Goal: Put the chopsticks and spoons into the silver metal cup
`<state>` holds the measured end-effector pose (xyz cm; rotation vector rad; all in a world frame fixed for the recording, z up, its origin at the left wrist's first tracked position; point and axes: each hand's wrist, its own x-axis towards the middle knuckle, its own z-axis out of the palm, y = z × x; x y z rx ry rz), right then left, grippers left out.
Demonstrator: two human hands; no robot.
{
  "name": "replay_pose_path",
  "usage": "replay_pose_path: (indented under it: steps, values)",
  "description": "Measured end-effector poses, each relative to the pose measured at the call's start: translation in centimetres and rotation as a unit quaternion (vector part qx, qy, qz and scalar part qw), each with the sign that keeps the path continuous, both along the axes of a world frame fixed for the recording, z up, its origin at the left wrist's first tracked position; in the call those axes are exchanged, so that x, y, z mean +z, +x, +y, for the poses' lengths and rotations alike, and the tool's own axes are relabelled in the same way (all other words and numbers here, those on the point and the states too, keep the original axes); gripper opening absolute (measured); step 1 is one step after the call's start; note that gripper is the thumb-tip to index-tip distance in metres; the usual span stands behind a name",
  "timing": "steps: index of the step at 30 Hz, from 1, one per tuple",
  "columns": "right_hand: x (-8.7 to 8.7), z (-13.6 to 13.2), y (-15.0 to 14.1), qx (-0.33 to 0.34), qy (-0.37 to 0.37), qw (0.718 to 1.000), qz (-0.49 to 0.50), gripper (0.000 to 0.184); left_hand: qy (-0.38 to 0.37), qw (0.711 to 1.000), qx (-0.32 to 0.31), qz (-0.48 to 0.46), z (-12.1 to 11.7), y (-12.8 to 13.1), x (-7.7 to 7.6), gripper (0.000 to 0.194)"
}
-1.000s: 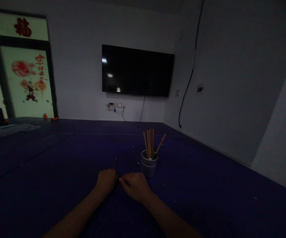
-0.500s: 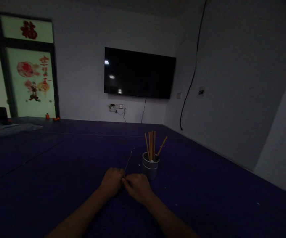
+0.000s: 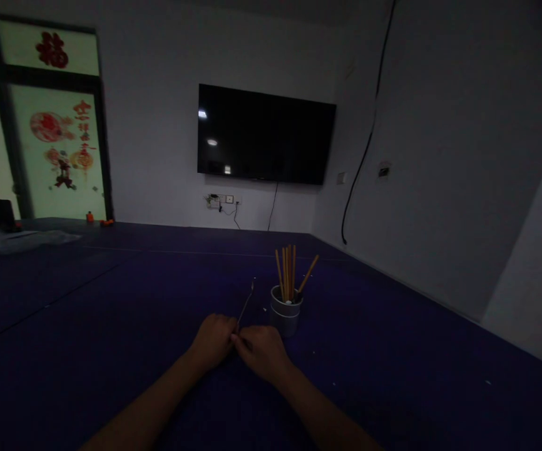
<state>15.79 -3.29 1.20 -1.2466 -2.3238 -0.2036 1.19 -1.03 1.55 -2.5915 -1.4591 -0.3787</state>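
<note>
A thin metal rod (image 3: 245,307) rises from between my hands and leans away to the right. Its far tip is small and curved; the dim light hides its exact kind. My left hand (image 3: 214,338) is closed around the rod's near end. Pressed against it, my right hand (image 3: 261,352) is closed too, its thumb and fingers pinching at the same end. What the fingers cover is hidden. Just beyond my right hand stands a grey cup (image 3: 284,322), upright, with several wooden sticks (image 3: 288,275) in it.
The dark blue table (image 3: 168,288) stretches to the far wall, with small white scraps on it. Clear plastic sheeting (image 3: 22,243) and orange items (image 3: 106,222) lie at the far left. A television (image 3: 266,138) hangs on the wall; a black cable (image 3: 367,147) dangles at right.
The view has tilted down very slightly, so the background sits a little higher. The rod's tip has shifted slightly right. Both hands keep their hold.
</note>
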Motion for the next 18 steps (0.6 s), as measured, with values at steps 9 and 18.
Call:
replay_pose_path:
  steps: [9,18]
  values:
    - [0.06,-0.02,0.01,0.002,-0.016,1.000,-0.022,0.029,-0.022,1.000,-0.005,0.018,0.05,-0.11,-0.59,0.023]
    - [-0.14,0.11,0.00,-0.001,-0.011,1.000,-0.020,0.030,-0.037,0.999,0.008,0.030,-0.23,0.11,-0.55,0.023]
